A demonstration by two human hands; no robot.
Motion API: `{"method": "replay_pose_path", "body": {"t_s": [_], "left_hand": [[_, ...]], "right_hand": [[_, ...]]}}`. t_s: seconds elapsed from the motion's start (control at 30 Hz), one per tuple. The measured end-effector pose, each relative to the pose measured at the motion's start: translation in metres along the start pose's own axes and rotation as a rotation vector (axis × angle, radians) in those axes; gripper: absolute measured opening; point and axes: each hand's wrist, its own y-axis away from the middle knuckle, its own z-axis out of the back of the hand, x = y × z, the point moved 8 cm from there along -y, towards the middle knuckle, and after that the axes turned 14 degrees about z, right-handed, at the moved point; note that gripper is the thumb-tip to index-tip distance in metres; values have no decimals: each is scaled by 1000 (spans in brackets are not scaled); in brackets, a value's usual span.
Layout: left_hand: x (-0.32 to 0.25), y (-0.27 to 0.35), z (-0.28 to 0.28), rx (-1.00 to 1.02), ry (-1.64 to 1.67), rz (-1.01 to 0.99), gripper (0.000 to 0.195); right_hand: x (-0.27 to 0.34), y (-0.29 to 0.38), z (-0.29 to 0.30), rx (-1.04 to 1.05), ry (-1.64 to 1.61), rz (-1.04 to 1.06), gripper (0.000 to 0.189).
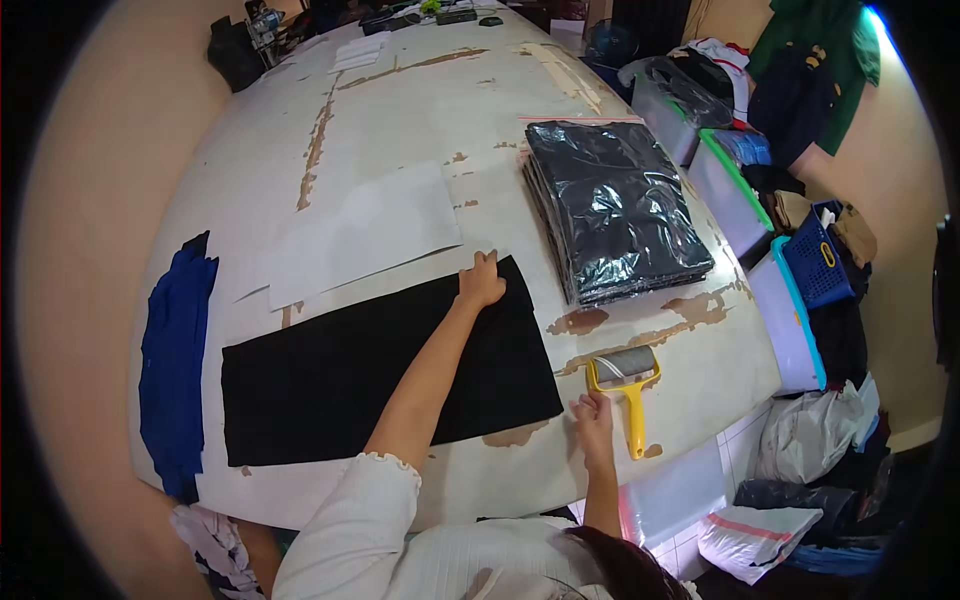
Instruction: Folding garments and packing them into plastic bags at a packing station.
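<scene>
A folded black cloth point(322, 382) lies flat across the near part of the table. My left hand point(481, 283) rests at its far edge near the upper right corner, fingers bent on the fabric; whether it pinches the cloth is unclear. Just right of the cloth's near right corner is my right hand point(592, 416), beside a yellow-handled lint roller point(636, 420) with a grey roll. The fingertips come close to the roller's frame, and contact cannot be made out. Beyond the roller stands a stack of black garments in clear plastic bags point(615, 210).
White paper sheets point(375, 232) lie beyond the cloth, and blue fabric point(176, 367) along the table's left edge. Lidded plastic boxes point(787, 322) and a blue basket point(817, 255) stand off the right edge. The worn table top point(247, 180) has brown peeled patches.
</scene>
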Motion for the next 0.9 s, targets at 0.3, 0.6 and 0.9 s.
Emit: {"method": "replay_pose_path", "body": {"t_s": [0.3, 0.6, 0.9], "left_hand": [[28, -6, 13, 95, 611, 71, 32], [191, 104, 57, 200, 1993, 289, 22], [396, 198, 113, -45, 2141, 383, 23]], "right_hand": [[54, -6, -67, 506, 562, 371, 26], [113, 140, -240, 1158, 138, 526, 21], [98, 253, -368, 1320, -192, 503, 20]]}}
